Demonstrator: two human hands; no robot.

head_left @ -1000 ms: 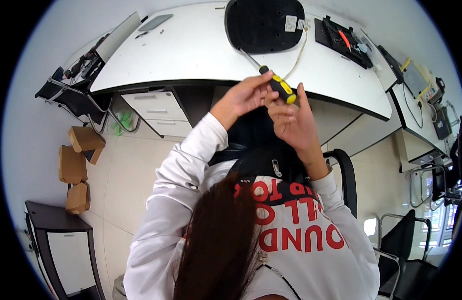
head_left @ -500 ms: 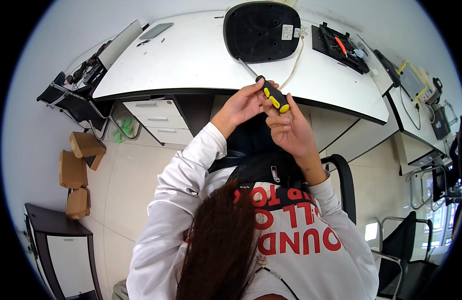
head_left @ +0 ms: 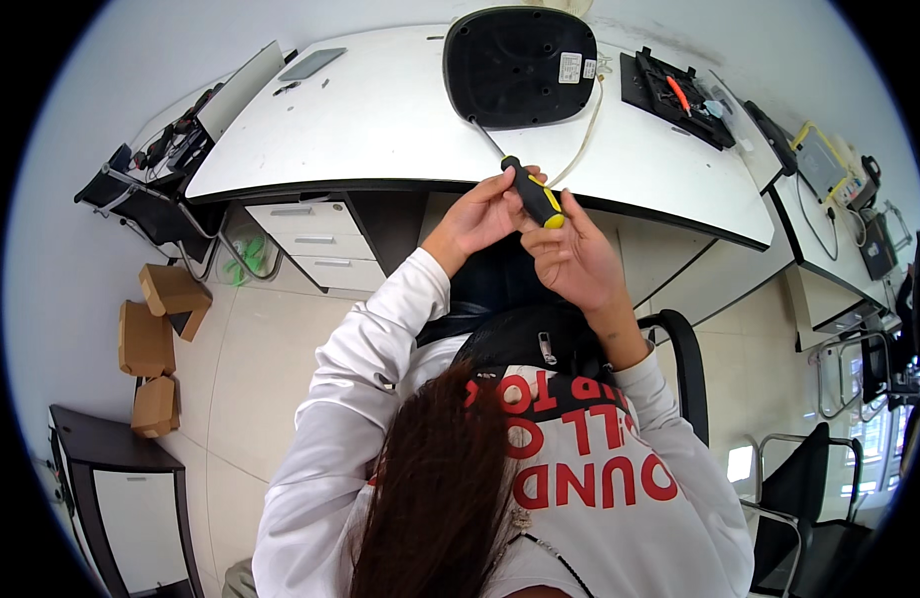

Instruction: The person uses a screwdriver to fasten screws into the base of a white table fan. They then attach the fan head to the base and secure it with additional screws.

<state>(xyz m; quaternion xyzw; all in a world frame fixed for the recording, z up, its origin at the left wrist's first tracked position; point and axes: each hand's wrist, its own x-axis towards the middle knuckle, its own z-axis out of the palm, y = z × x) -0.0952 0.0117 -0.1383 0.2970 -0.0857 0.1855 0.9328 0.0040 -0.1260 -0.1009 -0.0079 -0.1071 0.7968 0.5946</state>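
A screwdriver with a black and yellow handle slants between my hands, its metal shaft pointing away from me. The shaft's tip meets the near left edge of a black, rounded square base, which lies on the desk with its underside and white labels up. My left hand pinches the handle near its shaft end. At the yellow butt end, the fingers of my right hand close around the handle. Whatever sits under the tip is too small to make out.
A pale cable runs from beside the base toward the white desk's front edge. Farther right lies an open black tool case holding red-handled pliers. A grey flat device rests at the far left.
The screwdriver handle has turned about its length, its yellow patches now facing the right side. It has shifted slightly left and nearer, my fingers moving along with it.
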